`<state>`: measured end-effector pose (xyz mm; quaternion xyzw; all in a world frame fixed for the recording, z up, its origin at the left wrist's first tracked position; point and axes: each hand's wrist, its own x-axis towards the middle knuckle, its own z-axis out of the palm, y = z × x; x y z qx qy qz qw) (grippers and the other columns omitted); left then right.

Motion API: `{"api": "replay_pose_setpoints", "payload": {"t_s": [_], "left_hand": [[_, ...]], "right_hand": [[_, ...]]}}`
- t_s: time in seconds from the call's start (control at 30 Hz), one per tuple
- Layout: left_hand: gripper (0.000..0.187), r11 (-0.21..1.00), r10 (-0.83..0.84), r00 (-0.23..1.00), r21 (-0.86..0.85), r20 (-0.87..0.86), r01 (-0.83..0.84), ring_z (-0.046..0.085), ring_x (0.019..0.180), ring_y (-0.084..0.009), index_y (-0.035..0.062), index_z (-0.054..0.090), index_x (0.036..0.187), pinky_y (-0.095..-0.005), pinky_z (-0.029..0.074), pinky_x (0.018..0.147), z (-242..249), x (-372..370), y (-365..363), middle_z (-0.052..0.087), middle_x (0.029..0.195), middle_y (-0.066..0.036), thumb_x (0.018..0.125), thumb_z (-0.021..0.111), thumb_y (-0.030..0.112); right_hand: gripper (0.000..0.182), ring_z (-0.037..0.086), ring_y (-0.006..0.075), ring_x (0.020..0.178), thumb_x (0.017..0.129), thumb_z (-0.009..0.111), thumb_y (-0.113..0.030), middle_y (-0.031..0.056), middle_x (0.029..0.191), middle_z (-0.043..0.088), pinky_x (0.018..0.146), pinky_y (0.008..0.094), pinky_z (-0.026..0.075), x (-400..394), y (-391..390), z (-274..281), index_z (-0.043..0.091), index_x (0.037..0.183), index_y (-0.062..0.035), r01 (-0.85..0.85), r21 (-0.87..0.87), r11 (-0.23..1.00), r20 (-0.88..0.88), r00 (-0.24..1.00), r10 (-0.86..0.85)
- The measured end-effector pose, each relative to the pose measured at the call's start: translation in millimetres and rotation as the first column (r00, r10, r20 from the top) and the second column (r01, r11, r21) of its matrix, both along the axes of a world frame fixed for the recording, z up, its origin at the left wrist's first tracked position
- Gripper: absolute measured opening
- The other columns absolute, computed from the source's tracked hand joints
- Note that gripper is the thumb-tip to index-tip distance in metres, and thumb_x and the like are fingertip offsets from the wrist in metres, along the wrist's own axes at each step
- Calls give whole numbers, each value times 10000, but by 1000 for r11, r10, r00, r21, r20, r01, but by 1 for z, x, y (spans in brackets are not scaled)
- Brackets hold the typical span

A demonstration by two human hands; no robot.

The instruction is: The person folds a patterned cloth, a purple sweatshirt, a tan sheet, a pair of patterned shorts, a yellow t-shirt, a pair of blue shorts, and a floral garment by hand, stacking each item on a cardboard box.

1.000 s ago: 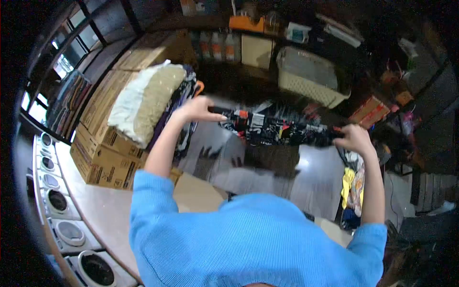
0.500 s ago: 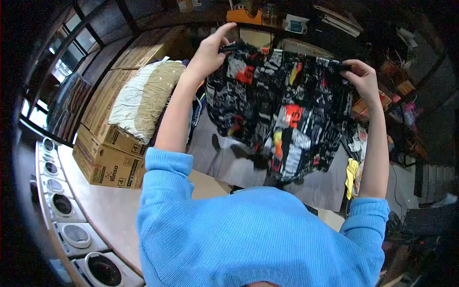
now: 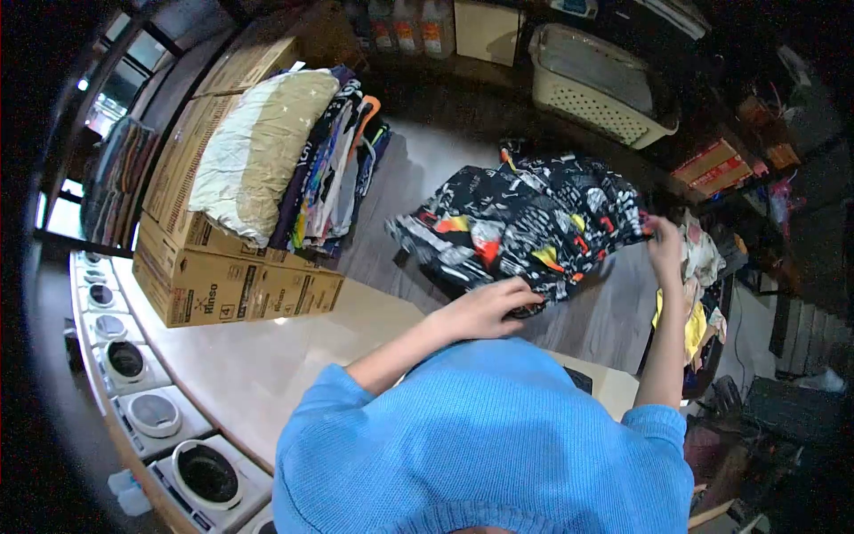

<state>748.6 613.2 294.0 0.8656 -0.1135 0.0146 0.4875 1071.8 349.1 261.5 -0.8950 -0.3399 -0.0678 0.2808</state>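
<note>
Black shorts [image 3: 525, 209] with a white, red and yellow printed pattern lie spread and wrinkled on the grey wood-grain table [image 3: 587, 316]. My left hand [image 3: 494, 307] is at their near edge, close to my body, its fingers curled onto the cloth. At the right end of the shorts, my right hand [image 3: 663, 249] pinches a corner of the fabric between thumb and fingers.
On the left, a stack of folded clothes [image 3: 342, 160] leans beside a beige-and-white bundle [image 3: 267, 156] on Rinso cardboard boxes [image 3: 213, 285]. A cream plastic basket [image 3: 605, 116] stands at the back. Loose clothes [image 3: 698, 311] are heaped at the right.
The shorts have come down from being held up in front of me onto the table. My left hand has moved down toward my body; my right hand has lowered with its corner.
</note>
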Motion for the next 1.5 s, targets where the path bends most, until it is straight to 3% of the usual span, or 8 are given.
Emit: {"api": "replay_pose_setpoints", "payload": {"t_s": [0.33,0.5,0.6,0.83,1.07,1.17,1.33,1.5], "left_hand": [[766,745,294,933,661,-206,-89,530,1106,-349,117,467,1319,-443,468,887,-96,-29,88,552,1171,-137,618,773,170],[746,751,297,920,658,-256,-59,618,1012,-343,113,463,1323,-422,517,815,-157,-54,115,627,1058,-151,635,750,137],[537,946,107,656,280,-747,163,665,923,-331,72,568,1206,-433,521,825,-94,-44,96,675,1012,-156,710,734,194],[412,735,651,738,390,-177,-555,632,922,-334,60,719,893,-440,505,836,-140,53,97,667,935,-167,723,753,433],[420,821,566,720,192,-402,-538,676,846,-298,72,685,955,-414,522,794,-166,116,66,701,964,-123,659,820,338],[447,628,416,730,-409,-542,-662,657,914,-157,-10,578,1098,-304,524,791,-118,112,83,690,965,-78,725,806,85],[878,548,268,906,-721,-329,-424,629,930,-121,100,316,1507,-262,499,864,-3,91,121,677,1003,-52,755,752,-26],[380,874,457,876,-107,-155,-474,663,831,-123,31,717,1096,-266,521,759,20,111,159,723,974,-68,726,786,85]], "right_hand": [[551,515,371,1198,707,743,-336,177,1237,594,991,479,407,-176,49,-44,603,1135,-18,-504,-258,824,-191,863,468],[453,581,350,1116,696,698,-312,182,1139,643,983,473,418,-179,17,-107,665,1053,-35,-489,-466,738,1,833,553],[348,638,336,1014,712,659,-306,200,955,680,965,457,438,-165,18,-55,717,914,-29,-557,-484,675,-590,778,218],[483,565,356,1086,699,750,-448,201,1070,631,899,483,468,-126,8,-71,714,914,-17,429,-500,752,-294,733,-613],[323,643,349,905,686,776,-242,147,967,662,802,457,506,-137,30,-122,661,831,23,536,-338,774,-388,669,-633],[277,633,170,849,777,740,-49,94,911,659,742,318,509,-107,12,-108,576,977,50,633,196,749,-939,341,-43],[869,640,179,930,723,700,111,135,1055,650,844,292,514,-101,27,74,293,1474,-51,434,564,702,-777,566,274],[546,590,120,940,676,688,97,61,1055,649,816,262,486,-57,45,115,615,1205,-13,-3,201,980,-436,895,92]]}}
